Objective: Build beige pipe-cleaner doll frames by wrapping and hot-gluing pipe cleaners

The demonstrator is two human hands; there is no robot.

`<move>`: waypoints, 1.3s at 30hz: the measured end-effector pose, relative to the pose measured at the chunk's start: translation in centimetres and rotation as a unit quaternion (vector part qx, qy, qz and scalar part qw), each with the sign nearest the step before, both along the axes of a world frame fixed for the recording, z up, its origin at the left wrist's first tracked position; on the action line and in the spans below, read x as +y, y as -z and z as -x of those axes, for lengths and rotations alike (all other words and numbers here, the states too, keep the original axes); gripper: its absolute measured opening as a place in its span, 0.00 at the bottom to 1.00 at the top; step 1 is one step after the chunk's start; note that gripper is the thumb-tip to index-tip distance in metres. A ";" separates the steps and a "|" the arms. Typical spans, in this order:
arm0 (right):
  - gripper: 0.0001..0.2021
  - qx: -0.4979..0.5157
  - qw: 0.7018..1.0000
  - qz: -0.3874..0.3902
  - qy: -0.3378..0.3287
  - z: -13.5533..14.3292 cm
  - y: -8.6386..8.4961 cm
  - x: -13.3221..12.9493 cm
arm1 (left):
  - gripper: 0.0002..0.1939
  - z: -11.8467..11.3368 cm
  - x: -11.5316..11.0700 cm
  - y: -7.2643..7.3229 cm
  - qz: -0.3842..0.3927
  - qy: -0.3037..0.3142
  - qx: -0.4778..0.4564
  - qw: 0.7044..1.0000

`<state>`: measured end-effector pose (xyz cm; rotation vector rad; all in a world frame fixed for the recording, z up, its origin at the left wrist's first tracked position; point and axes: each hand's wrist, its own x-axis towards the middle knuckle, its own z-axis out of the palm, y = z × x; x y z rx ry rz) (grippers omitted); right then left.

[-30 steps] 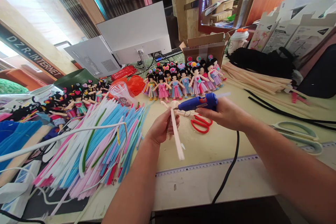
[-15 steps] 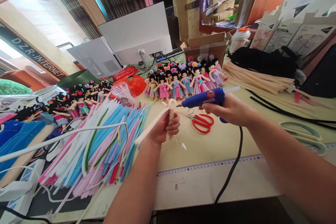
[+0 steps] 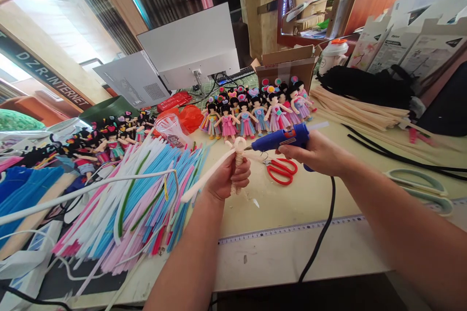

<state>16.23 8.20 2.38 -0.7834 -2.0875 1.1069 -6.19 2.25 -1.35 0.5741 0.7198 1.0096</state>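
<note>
My left hand (image 3: 233, 175) is closed around a cream pipe-cleaner doll body (image 3: 239, 158), with a looped head on top and one long loose strand reaching to the lower left. My right hand (image 3: 315, 150) grips a blue hot glue gun (image 3: 280, 139) from the right. The gun's nozzle points left, at or very close to the doll body's neck, just under the loop; I cannot tell whether it touches. Below the gun, red-handled pliers or cutters (image 3: 280, 171) lie on the table.
Rows of finished dolls (image 3: 248, 114) stand behind my hands. Many coloured pipe cleaners (image 3: 138, 199) cover the left side. Cream strips (image 3: 365, 107) and scissors (image 3: 419, 187) lie at right. A measuring tape (image 3: 292, 230) runs along the front; the gun's black cord (image 3: 328, 223) hangs over the edge.
The glue gun and my right hand have shifted slightly left. The loose cream strand has swung a little further to the lower left; the left hand has barely moved.
</note>
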 end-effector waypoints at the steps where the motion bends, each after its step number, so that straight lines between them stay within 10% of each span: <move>1: 0.15 0.000 1.000 0.002 0.001 0.0 0.0 0.0 | 0.28 0.0 0.0 0.0 0.000 0.000 0.000 1.000; 23: 0.14 -0.009 1.000 -0.003 0.012 0.0 0.2 0.1 | 0.25 -0.3 0.0 -0.2 0.004 -0.009 0.019 1.000; 39: 0.17 -0.275 0.908 -0.036 0.314 -2.5 4.9 4.5 | 0.25 -0.1 0.1 -0.1 -0.016 -0.068 0.100 0.992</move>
